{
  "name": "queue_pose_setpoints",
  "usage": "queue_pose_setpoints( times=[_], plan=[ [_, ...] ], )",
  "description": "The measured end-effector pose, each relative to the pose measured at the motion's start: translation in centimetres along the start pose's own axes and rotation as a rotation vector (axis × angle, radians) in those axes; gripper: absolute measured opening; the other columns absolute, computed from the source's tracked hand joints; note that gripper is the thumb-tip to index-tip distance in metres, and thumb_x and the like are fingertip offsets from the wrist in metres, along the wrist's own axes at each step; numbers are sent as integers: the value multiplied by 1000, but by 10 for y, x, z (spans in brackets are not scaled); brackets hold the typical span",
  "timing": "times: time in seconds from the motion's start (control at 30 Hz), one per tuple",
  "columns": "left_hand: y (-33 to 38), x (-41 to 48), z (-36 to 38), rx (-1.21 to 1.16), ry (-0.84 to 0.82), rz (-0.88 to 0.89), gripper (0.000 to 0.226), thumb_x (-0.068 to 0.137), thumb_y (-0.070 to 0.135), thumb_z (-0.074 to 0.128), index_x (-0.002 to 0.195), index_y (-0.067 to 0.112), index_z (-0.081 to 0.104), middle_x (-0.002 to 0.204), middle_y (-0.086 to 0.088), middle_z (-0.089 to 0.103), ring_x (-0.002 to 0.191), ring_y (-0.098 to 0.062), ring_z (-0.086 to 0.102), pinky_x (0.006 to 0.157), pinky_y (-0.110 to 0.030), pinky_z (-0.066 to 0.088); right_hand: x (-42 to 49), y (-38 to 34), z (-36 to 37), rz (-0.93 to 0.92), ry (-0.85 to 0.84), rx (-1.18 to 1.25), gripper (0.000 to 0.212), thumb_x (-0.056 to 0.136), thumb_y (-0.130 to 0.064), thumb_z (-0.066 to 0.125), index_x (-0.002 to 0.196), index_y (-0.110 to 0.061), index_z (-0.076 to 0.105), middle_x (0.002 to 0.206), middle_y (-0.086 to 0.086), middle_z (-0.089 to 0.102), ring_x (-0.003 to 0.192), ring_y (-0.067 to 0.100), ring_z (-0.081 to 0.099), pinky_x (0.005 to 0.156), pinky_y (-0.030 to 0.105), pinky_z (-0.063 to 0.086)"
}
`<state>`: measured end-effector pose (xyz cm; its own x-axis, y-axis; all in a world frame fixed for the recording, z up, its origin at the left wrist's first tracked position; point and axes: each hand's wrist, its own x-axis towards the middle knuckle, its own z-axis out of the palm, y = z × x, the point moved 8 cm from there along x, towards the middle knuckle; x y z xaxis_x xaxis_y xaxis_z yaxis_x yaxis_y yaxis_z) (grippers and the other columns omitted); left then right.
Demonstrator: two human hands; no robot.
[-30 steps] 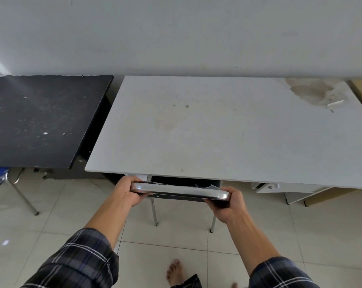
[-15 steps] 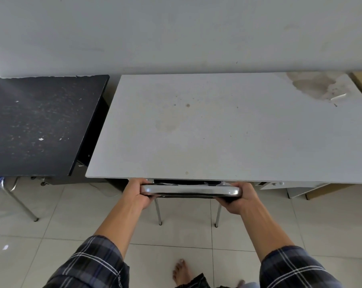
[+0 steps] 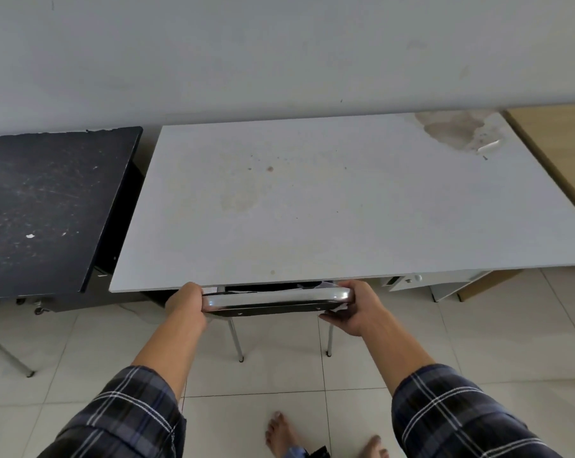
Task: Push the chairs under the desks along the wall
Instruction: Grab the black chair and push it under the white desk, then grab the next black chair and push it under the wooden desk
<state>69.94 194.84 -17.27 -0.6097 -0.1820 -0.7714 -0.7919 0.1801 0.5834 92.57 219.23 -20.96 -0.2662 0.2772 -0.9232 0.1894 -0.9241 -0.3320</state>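
Below the right part of the white desk (image 3: 345, 200), a white drawer unit (image 3: 411, 280) with a small knob shows under the front edge. Its drawer front sits slightly out, and what is inside cannot be seen.

In the lower middle of the frame the left hand (image 3: 183, 300) grips the left end of the chair backrest (image 3: 276, 300), fingers curled round it and out of sight behind the rail. The right hand (image 3: 355, 309) holds the right end, wrapped round the rounded corner with its fingers (image 3: 329, 315) tucked under the lower edge. Both arms are stretched forward, in dark plaid sleeves (image 3: 444, 418).

The chair is at the centre of the white desk's near edge. Its shiny top rail lies just beside that edge and the seat is hidden beneath the top. Two rear legs (image 3: 235, 338) stand on the pale floor tiles (image 3: 279, 375), in front of the desk.

To the left, a black desk (image 3: 48, 206) stands against the wall (image 3: 279, 54), apart from the white one by a narrow gap. A metal chair leg (image 3: 5, 355) slants across the lower left. A tan desk (image 3: 563, 143) shows at the right edge. A brownish stain (image 3: 451, 130) marks the white desk's far right corner. Bare feet (image 3: 279, 434) stand at the bottom centre.
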Motion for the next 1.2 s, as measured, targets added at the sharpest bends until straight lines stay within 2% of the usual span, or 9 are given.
queue_pose_setpoints(
  times=[0.1, 0.17, 0.23, 0.33, 0.43, 0.53, 0.7, 0.9, 1.2],
  plan=[
    [8, -9, 0, 115, 61, 136, 8, 74, 9, 45, 74, 9, 54, 53, -6, 61, 61, -25, 54, 56, -27, 43, 0, -8, -8, -77, 3, -62, 28, 86, -13, 63, 111, -3, 55, 117, 19, 54, 103, 41, 64, 67, 52, 59],
    [9, -19, 5, 262, 92, 210, 26, 68, 16, 43, 86, 7, 60, 78, -9, 70, 74, -25, 58, 57, -29, 45, -3, -12, -8, -104, -39, -93, 18, 88, -13, 61, 103, -5, 56, 103, 15, 55, 98, 39, 63, 73, 54, 57],
    [14, -34, 7, 503, 213, 331, 45, 62, 21, 43, 101, 6, 61, 113, -12, 63, 102, -31, 55, 80, -42, 50, -9, -13, -10, -128, -78, -135, 9, 90, -16, 60, 93, -7, 59, 97, 13, 58, 93, 36, 63, 78, 54, 55],
    [10, -67, 24, 788, 285, 486, 55, 74, 27, 53, 124, 5, 51, 146, -18, 33, 133, -42, 29, 115, -53, 20, -21, -13, -24, -156, -122, -217, 14, 88, -20, 63, 95, -8, 66, 102, 15, 62, 88, 31, 65, 75, 50, 56],
    [-6, -97, 49, 912, 282, 538, 61, 89, 35, 49, 141, 7, 37, 161, -18, 2, 145, -44, -8, 118, -52, -6, -34, -16, -51, -187, -131, -253, 20, 90, -22, 64, 106, -10, 64, 115, 14, 55, 95, 28, 58, 76, 51, 56],
    [-34, -138, 82, 989, 255, 607, 59, 93, 40, 44, 143, 9, 38, 161, -18, -5, 145, -43, -14, 118, -53, -8, -48, -25, -103, -227, -114, -259, 20, 91, -23, 64, 110, -16, 61, 129, 14, 45, 108, 29, 53, 79, 51, 54],
    [-98, -215, 153, 1121, 91, 729, 69, 91, 40, 50, 150, 14, 24, 160, -20, -13, 145, -44, -9, 117, -54, -4, -68, -40, -211, -318, 8, -287, 42, 92, -25, 66, 130, -12, 54, 143, 12, 45, 115, 26, 47, 83, 47, 52],
    [-222, -338, 269, 1398, -278, 872, 70, 85, 36, 50, 148, 16, 29, 159, -16, 15, 145, -38, 15, 117, -54, 12, -116, -54, -384, -480, 257, -405, 66, 93, -29, 62, 151, -15, 35, 150, 10, 42, 129, 30, 46, 97, 44, 47],
    [-421, -553, 391, 1646, -869, 1361, 69, 87, 46, 56, 145, 12, 39, 149, -11, 40, 135, -31, 39, 110, -46, 35, -222, -27, -648, -500, 836, -509, 69, 88, -34, 60, 148, -13, 35, 149, 13, 43, 135, 32, 43, 107, 38, 38]
  ],
)
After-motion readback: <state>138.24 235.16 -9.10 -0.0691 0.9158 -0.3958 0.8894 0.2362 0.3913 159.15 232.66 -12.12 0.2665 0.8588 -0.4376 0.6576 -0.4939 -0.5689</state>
